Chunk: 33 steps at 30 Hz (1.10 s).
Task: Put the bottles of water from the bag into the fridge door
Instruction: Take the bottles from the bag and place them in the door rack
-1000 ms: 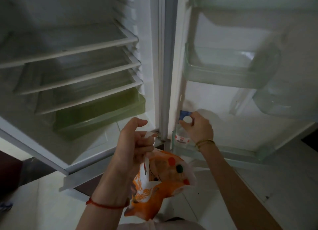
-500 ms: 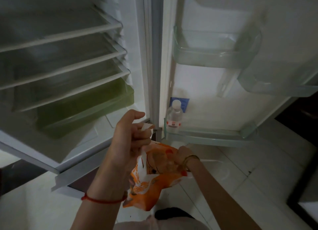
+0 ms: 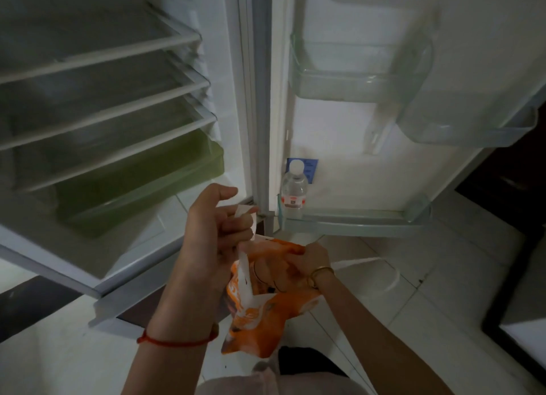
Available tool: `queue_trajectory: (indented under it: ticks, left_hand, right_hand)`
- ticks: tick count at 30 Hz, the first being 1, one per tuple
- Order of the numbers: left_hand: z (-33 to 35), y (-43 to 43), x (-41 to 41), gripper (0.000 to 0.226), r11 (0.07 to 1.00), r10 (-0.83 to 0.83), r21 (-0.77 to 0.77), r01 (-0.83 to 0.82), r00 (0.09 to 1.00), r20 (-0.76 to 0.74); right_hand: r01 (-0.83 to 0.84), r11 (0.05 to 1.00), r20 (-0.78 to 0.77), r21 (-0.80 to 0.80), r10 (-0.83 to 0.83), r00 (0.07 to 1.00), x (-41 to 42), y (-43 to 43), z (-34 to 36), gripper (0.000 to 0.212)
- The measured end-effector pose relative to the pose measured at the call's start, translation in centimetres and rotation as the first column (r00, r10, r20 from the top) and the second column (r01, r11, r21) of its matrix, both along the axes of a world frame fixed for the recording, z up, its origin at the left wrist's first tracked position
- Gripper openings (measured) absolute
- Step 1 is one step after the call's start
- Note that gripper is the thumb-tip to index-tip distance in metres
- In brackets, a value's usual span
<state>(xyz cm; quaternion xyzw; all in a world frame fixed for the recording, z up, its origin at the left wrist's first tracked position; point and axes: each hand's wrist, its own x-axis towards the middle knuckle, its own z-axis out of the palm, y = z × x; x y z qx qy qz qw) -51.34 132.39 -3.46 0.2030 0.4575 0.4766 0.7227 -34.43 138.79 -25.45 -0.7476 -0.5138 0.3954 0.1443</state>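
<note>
An orange and white plastic bag (image 3: 260, 315) hangs in front of me, below the open fridge. My left hand (image 3: 218, 226) is shut on the bag's white handle and holds it up. My right hand (image 3: 310, 260) reaches into the bag's mouth, fingers hidden inside; whether it grips anything I cannot tell. One clear water bottle (image 3: 294, 189) with a white cap and red label stands upright at the left end of the bottom door shelf (image 3: 354, 224). What the bag contains is hidden.
The fridge door stands open on the right with an upper door bin (image 3: 354, 81) and a clear bin (image 3: 472, 119) farther right. Inside the fridge on the left are several glass shelves and a green drawer (image 3: 141, 185). White tiled floor lies below.
My right hand left the bottle standing in the bottom door shelf and dropped back down into the bag. My left hand kept holding the bag's handle.
</note>
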Motion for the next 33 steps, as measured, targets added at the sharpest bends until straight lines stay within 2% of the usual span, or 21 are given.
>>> queue_trajectory:
  ticks: [3, 8, 11, 14, 16, 19, 24, 29, 33]
  left_hand:
    - [0.0, -0.3, -0.1, 0.032, 0.999, 0.037, 0.029, -0.038, 0.999, 0.019]
    - [0.2, -0.1, 0.3, 0.033, 0.999, 0.014, 0.049, -0.016, 0.999, 0.031]
    - [0.2, 0.4, 1.3, 0.033, 0.999, -0.004, 0.043, 0.003, 1.0, 0.028]
    - [0.0, 0.9, 2.5, 0.014, 0.997, -0.02, 0.074, 0.023, 0.999, -0.05]
    - [-0.2, 1.2, 3.1, 0.014, 0.997, -0.01, 0.076, 0.015, 0.998, -0.059]
    - [-0.1, 1.6, 3.6, 0.02, 0.997, 0.02, 0.08, -0.016, 0.999, -0.044]
    - [-0.3, 2.0, 4.3, 0.03, 0.994, 0.071, 0.087, -0.06, 0.988, -0.136]
    - [-0.3, 1.7, 5.1, 0.032, 0.986, 0.137, 0.12, -0.116, 0.974, -0.181]
    - [-0.1, 2.0, 6.1, 0.029, 0.987, 0.153, 0.074, -0.143, 0.976, -0.157]
  right_hand:
    - [-0.049, 0.994, 0.02, 0.097, 0.047, 0.999, -0.1, -0.8, 1.8, 0.044]
    - [-0.134, 0.93, 0.174, 0.341, 0.078, 0.982, 0.6, -1.3, 7.2, 0.038]
    - [-0.124, 0.858, 0.145, 0.498, 0.058, 0.988, 1.6, -1.1, 10.5, 0.036]
    - [-0.112, 0.791, 0.136, 0.602, 0.037, 0.99, 2.9, -0.8, 13.4, 0.037]
    - [-0.094, 0.741, 0.124, 0.665, 0.015, 0.992, 3.9, -0.7, 15.1, 0.038]
    - [-0.024, 0.688, 0.081, 0.725, -0.052, 0.995, 5.6, -0.2, 16.5, 0.034]
    - [-0.006, 0.565, 0.044, 0.825, -0.052, 0.998, 7.5, 1.2, 17.5, 0.033]
    - [-0.069, 0.554, 0.076, 0.829, 0.011, 0.997, 8.3, 4.0, 16.1, 0.032]
    - [-0.105, 0.586, 0.091, 0.804, 0.053, 0.994, 8.6, 6.6, 13.9, 0.032]
